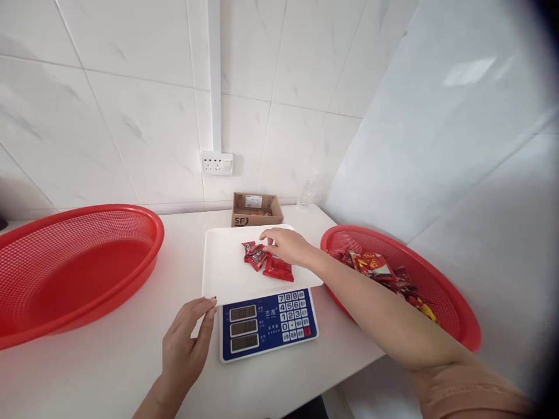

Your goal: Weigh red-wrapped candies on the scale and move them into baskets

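A blue-faced electronic scale with a white weighing tray stands on the white table. A few red snack packets lie on the tray. My right hand rests over these packets, fingers spread and touching them; whether it grips one I cannot tell. My left hand lies on the table at the scale's front left corner, fingers loosely apart, its fingertips by the tray's edge, holding nothing. At the right, a red mesh basket holds several more packets.
A large empty red mesh basket sits at the left. A small open cardboard box stands against the tiled wall behind the scale, beside a clear plastic bottle. A wall socket is above it.
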`<state>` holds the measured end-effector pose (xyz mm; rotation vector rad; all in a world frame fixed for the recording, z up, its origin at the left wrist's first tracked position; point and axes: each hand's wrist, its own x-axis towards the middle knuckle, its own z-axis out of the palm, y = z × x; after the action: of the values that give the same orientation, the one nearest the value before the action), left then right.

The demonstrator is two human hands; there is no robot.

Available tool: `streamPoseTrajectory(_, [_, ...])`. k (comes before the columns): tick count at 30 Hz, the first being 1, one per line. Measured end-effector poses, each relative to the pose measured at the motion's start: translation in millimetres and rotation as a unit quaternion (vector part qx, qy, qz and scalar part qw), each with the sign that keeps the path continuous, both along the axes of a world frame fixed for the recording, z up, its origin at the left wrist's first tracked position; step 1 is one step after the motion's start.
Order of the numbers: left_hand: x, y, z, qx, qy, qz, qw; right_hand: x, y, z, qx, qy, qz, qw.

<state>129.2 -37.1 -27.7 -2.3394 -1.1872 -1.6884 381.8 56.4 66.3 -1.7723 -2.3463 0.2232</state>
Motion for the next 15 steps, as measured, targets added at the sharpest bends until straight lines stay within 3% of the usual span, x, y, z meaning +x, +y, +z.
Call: streamPoseTrajectory(15, [0.3,-1.1,1.6,-0.008,-0.012,-0.004,1.0,-14.7,-12.5,-3.8,-0.081,-0.029,0.072,0.994])
